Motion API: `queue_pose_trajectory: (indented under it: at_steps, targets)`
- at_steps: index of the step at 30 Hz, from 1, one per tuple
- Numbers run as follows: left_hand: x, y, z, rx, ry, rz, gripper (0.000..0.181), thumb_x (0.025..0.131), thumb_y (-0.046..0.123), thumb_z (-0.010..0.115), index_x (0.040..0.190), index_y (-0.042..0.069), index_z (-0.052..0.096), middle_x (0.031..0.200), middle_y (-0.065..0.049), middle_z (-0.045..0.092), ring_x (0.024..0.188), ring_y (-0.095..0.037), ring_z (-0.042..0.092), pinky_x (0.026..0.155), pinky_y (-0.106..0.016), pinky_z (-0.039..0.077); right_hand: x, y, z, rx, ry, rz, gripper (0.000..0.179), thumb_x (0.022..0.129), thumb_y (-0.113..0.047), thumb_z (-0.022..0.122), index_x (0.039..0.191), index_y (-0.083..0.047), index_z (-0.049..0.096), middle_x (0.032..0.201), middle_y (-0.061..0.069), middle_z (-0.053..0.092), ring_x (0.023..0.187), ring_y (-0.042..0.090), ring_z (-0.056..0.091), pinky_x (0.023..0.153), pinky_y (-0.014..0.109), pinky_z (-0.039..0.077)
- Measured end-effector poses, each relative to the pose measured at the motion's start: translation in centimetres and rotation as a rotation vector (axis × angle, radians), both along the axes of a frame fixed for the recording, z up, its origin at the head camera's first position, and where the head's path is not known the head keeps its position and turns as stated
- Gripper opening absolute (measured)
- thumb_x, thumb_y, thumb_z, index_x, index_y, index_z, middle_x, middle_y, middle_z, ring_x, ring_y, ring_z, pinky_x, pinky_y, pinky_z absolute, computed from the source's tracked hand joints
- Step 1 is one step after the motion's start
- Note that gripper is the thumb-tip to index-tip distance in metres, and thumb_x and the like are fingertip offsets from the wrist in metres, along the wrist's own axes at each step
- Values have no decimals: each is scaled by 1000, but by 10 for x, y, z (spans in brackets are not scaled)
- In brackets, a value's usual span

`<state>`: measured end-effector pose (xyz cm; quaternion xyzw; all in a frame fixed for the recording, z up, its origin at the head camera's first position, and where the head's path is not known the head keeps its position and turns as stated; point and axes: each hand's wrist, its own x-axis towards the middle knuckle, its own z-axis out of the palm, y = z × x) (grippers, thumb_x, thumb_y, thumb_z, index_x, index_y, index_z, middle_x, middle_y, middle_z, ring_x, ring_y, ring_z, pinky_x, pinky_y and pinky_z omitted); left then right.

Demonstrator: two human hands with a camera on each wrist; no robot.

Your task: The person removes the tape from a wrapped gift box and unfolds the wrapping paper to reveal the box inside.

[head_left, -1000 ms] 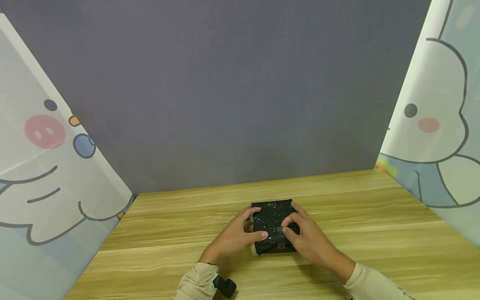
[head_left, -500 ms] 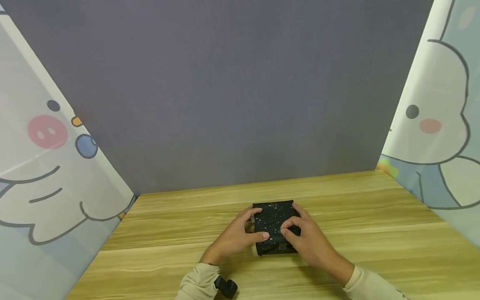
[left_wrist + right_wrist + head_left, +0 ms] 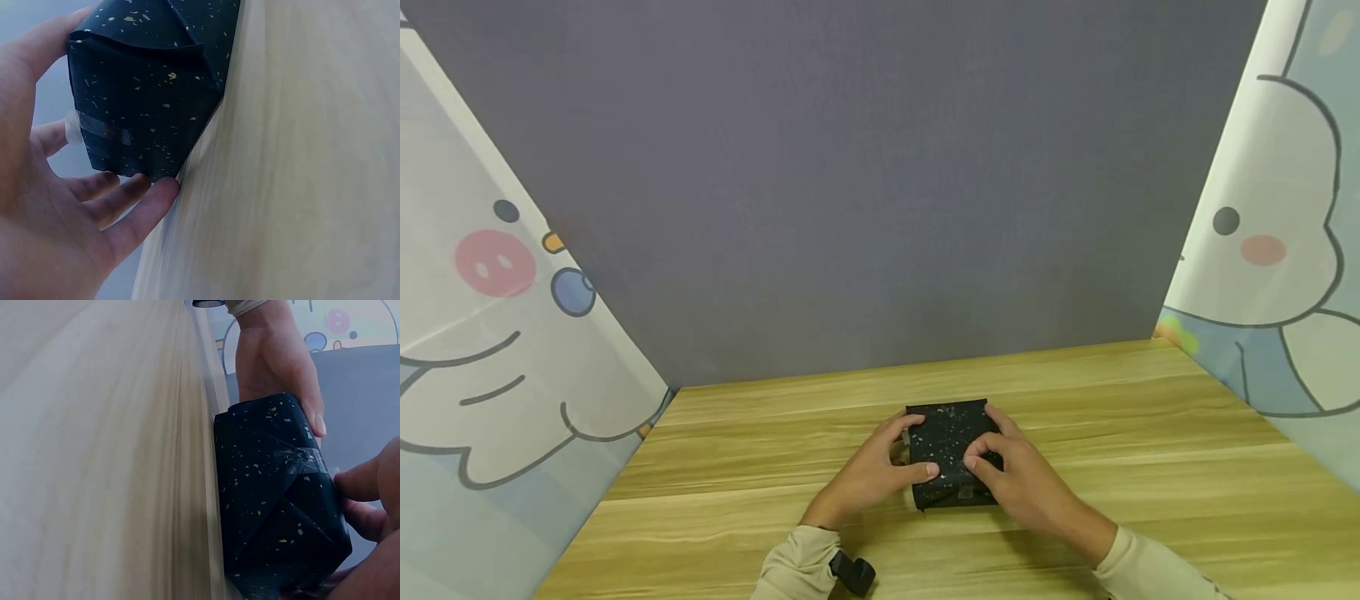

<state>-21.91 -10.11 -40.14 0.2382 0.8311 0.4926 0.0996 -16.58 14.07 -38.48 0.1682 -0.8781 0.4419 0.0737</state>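
Observation:
A small box wrapped in black paper (image 3: 940, 433) with pale and gold flecks sits on the wooden table. My left hand (image 3: 872, 467) holds it from the left, thumb on top and fingers along its folded end. That end shows in the left wrist view, with a strip of clear tape (image 3: 103, 128) on the paper. My right hand (image 3: 1015, 471) has thumb and index fingertip together over the top, at the end of another piece of clear tape (image 3: 306, 460). This tape runs over the near edge. Another right finger touches the box's far right corner.
The wood-grain table (image 3: 737, 467) spreads around the box. A grey panel (image 3: 865, 208) stands behind it, with cartoon-printed panels (image 3: 467, 350) at both sides. A black band with a small block (image 3: 852, 573) sits on the left wrist.
The right fingertips have stayed together at the tape; its shiny patch on top, visible a second ago, no longer shows in the head view. The left hand and box have barely moved.

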Motion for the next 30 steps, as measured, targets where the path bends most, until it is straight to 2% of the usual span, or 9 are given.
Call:
queue_pose_trajectory:
  at_steps: [6, 12, 18, 23, 30]
  targets:
    - [0, 0, -1, 29, -26, -8, 68, 93, 40, 73, 152, 29, 41, 165, -13, 15, 133, -34, 48, 99, -46, 49, 0, 4, 2, 36, 2, 45, 17, 100, -16, 63, 86, -24, 62, 158, 33, 19, 138, 57, 30, 102, 69, 34]
    - [0, 0, 0, 17, -7, 4, 68, 92, 41, 74, 150, 31, 42, 162, -11, 24, 130, -31, 49, 99, -48, 47, -1, 11, 4, 55, -15, 107, 17, 101, -19, 63, 85, -26, 62, 160, 32, 16, 139, 57, 26, 103, 71, 32]
    - [1, 0, 1, 8, -12, 1, 68, 92, 41, 73, 151, 33, 41, 161, -8, 25, 132, -31, 48, 100, -50, 47, -3, 18, 7, 55, -36, 190, 15, 101, -25, 62, 86, -26, 63, 160, 33, 12, 140, 57, 23, 103, 69, 34]
    - [1, 0, 1, 6, -15, 2, 68, 92, 42, 73, 151, 33, 40, 163, -9, 23, 133, -33, 47, 101, -51, 46, -6, 22, 8, 49, -46, 257, 14, 101, -27, 62, 88, -25, 63, 159, 35, 8, 139, 59, 21, 101, 67, 38]
    - [1, -1, 0, 17, -21, 2, 67, 92, 41, 73, 151, 33, 41, 162, -10, 23, 132, -32, 48, 100, -49, 47, -8, 26, 10, 33, -72, 289, 16, 101, -30, 63, 86, -23, 64, 159, 35, 8, 141, 58, 17, 97, 63, 44]
